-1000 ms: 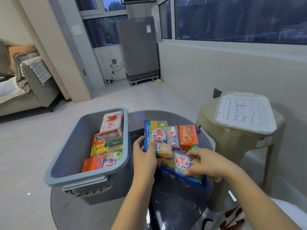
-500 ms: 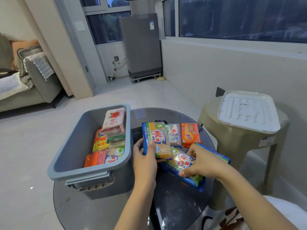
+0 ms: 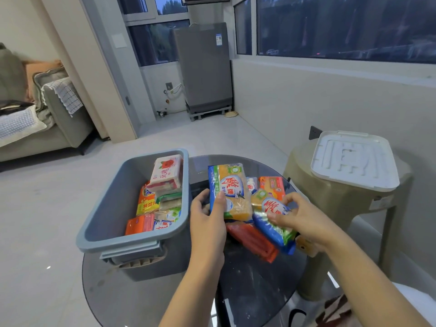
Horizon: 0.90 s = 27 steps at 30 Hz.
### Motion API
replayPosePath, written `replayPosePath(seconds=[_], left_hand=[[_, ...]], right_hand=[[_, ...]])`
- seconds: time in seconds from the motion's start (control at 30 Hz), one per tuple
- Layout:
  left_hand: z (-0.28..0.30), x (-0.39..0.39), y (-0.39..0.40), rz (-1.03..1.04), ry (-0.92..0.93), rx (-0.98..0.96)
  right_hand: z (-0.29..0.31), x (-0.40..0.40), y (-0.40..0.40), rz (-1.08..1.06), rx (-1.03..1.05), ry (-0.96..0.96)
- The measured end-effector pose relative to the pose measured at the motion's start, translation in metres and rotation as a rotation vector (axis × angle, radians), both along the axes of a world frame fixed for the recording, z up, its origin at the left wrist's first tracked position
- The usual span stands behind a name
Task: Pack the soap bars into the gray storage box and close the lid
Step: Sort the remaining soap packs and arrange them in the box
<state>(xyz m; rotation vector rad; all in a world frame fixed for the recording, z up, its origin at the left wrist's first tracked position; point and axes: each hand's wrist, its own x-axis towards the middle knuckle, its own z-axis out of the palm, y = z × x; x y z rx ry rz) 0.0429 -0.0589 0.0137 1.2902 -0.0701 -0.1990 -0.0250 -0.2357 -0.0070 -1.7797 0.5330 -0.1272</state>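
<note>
The gray storage box [image 3: 111,208] stands open on the left of a round dark glass table [image 3: 247,286], with several wrapped soap bars inside, a white rose-printed one [image 3: 166,173] on top. My left hand [image 3: 207,223] grips a yellow soap bar in a blue wrapper [image 3: 232,187], tilted up off the table. My right hand [image 3: 299,215] grips a second blue-wrapped yellow soap bar [image 3: 271,220]. An orange-red soap pack [image 3: 253,240] lies beneath them, and other bars [image 3: 271,185] lie behind. The white lid [image 3: 354,159] rests on a stool at the right.
The beige plastic stool [image 3: 335,204] stands close to the table's right side against the wall. A gray appliance [image 3: 203,67] is at the back, a sofa [image 3: 42,119] at the far left. Pale tiled floor [image 3: 47,208] surrounds the table.
Both hands have lifted their blue-wrapped soap bars off the pile, uncovering the orange-red pack beneath. The view has shifted slightly.
</note>
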Motion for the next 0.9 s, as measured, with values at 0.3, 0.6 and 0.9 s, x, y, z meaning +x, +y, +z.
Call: replayPosePath(seconds=[0.3, 0.6, 0.9], left_hand=[[0.047, 0.007, 0.033, -0.070, -0.042, -0.090], [0.062, 0.042, 0.116, -0.061, 0.006, 0.116], [0.067, 0.090, 0.154, -0.451, 0.142, 0.692]], right_hand=[[0.022, 0.017, 0.022, -0.083, 0.293, -0.267], [0.036, 0.052, 0.069, 0.004, 0.344, -0.326], [0.050, 0.082, 0.098, 0.046, 0.348, -0.315]])
